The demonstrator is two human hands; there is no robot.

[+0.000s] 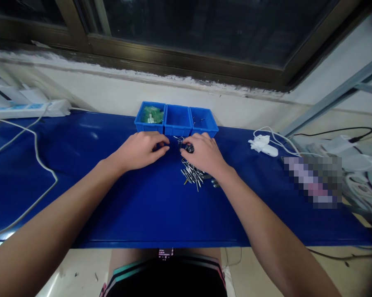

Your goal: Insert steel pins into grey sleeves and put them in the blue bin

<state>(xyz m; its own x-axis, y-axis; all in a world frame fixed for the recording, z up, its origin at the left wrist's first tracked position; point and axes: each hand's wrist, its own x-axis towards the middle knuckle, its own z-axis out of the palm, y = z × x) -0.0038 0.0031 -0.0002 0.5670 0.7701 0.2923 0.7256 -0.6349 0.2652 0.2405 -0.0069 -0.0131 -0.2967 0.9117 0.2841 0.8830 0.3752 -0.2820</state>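
Hands (pixel 204 152) near pins (pixel 192 175); front table edge (pixel 136 243) — well apart.

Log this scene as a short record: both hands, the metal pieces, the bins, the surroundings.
Left hand: thumb and fingers apart, nothing visible between them
Right hand: fingers curled over the pile's far end; grip unclear
Metal pile: thin rods, heaped loosely on the blue table
Left bin: holds green plastic
Middle bin: between the others
Right bin: few small pieces
Far left: white power strip

slim silvery rods (pixel 192 174) lie jumbled on the blue tabletop (pixel 155 210).
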